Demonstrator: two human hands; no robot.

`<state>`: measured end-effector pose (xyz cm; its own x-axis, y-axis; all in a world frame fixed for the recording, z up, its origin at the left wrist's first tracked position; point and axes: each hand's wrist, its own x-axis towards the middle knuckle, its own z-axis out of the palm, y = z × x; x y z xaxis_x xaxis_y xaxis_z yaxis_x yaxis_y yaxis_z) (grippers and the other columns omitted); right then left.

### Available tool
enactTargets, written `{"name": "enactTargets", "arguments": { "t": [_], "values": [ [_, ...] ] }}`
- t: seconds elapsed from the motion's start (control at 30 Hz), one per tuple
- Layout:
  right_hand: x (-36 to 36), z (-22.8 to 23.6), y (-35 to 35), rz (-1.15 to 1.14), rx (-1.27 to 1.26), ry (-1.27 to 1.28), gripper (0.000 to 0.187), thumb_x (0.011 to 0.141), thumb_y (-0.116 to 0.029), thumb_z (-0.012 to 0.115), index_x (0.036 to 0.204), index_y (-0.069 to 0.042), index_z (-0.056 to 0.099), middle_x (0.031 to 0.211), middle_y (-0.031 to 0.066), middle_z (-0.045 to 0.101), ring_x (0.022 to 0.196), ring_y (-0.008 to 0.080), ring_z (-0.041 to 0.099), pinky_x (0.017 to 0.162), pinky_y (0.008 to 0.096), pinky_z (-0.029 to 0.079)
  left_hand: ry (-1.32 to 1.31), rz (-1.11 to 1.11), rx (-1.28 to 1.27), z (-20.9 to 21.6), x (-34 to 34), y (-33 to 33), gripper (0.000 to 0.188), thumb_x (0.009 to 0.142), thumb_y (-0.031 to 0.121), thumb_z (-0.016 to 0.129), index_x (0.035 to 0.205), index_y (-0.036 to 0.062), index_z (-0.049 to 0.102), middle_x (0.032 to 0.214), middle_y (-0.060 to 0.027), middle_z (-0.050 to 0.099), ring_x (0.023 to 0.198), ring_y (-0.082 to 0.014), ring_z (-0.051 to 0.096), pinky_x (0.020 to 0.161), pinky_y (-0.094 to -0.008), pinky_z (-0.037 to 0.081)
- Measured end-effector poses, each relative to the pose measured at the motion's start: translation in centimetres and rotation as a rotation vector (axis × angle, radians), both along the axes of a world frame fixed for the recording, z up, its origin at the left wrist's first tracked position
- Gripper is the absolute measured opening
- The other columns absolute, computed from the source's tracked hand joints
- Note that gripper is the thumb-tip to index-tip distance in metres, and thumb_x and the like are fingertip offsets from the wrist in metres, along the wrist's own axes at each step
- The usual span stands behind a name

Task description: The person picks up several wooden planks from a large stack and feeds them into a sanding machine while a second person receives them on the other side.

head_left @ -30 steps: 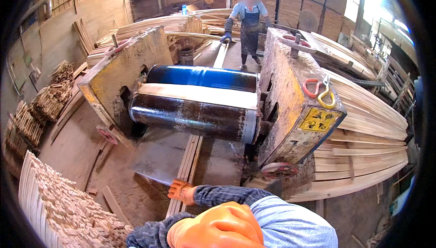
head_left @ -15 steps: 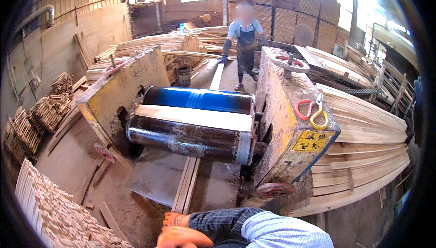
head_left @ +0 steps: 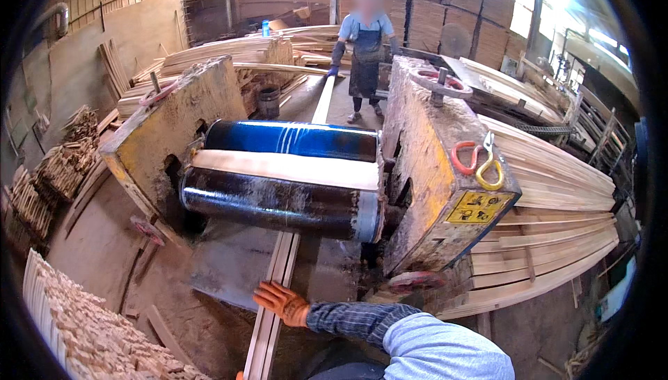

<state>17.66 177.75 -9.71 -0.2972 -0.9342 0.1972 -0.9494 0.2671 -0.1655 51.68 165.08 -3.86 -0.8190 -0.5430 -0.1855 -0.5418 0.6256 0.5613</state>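
Observation:
Several long, narrow wooden strips (head_left: pixel 282 260) run side by side from the lower edge of the view toward a roller machine, passing beneath its front. My right hand (head_left: pixel 282 303), in an orange glove, lies across the top of these strips, fingers stretched out and slightly apart. Only a sliver of orange glove shows of my left hand (head_left: pixel 240 376) at the bottom edge, beside the strips; its fingers are out of sight. The machine has a dark front roller (head_left: pixel 278 203), a pale band (head_left: pixel 285 169) behind it and a glossy blue roller (head_left: pixel 292 138).
Yellow, crusted side housings (head_left: pixel 431 164) flank the rollers; red-and-yellow-handled scissors (head_left: pixel 480 161) rest on the right one. Beyond, a co-worker in a dark apron (head_left: pixel 365 60) touches a pale board (head_left: pixel 324 98). Stacked strips (head_left: pixel 90 331) stand near left, with boards (head_left: pixel 543 248) at right.
My right hand has moved forward along the strips and its fingers have spread over them. The other orange glove has dropped to the bottom edge. The whole view has shifted slightly.

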Motion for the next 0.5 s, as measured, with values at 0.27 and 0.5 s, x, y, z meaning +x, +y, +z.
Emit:
{"name": "enactTargets", "arguments": {
  "t": [0.27, 0.5],
  "values": [
    [6.3, 4.0, 1.3, -0.032, -0.329, -0.791, 0.077, 0.086, 0.007, 0.055, 0.159, -0.006, 0.035, 0.159, 0.0174, 0.041, 0.148, 0.0353, 0.038, 0.123, 0.0465, 0.031, -0.07, 0.083, -0.172, -5.4, -13.1, 0.2, 0.085, 0.061, 0.039, 0.087, 0.13, -0.0003, 0.056, 0.099, -0.0197, 0.065, 0.09, -0.0403, 0.064, 0.079, -0.0504, 0.053],
    [2.2, 29.7, 11.1, 0.281, -1.265, -0.847, 0.033, 0.093, -0.008, 0.067, 0.125, 0.002, 0.066, 0.106, 0.0137, 0.069, 0.095, 0.0202, 0.067, 0.077, 0.0314, 0.057, 0.073, -0.073, -0.501, -3.1, -21.1, 0.4, 0.104, 0.065, 0.045, 0.087, 0.148, 0.0019, 0.042, 0.107, -0.0205, 0.067, 0.091, -0.0392, 0.066, 0.08, -0.0515, 0.054]
  ]
}}
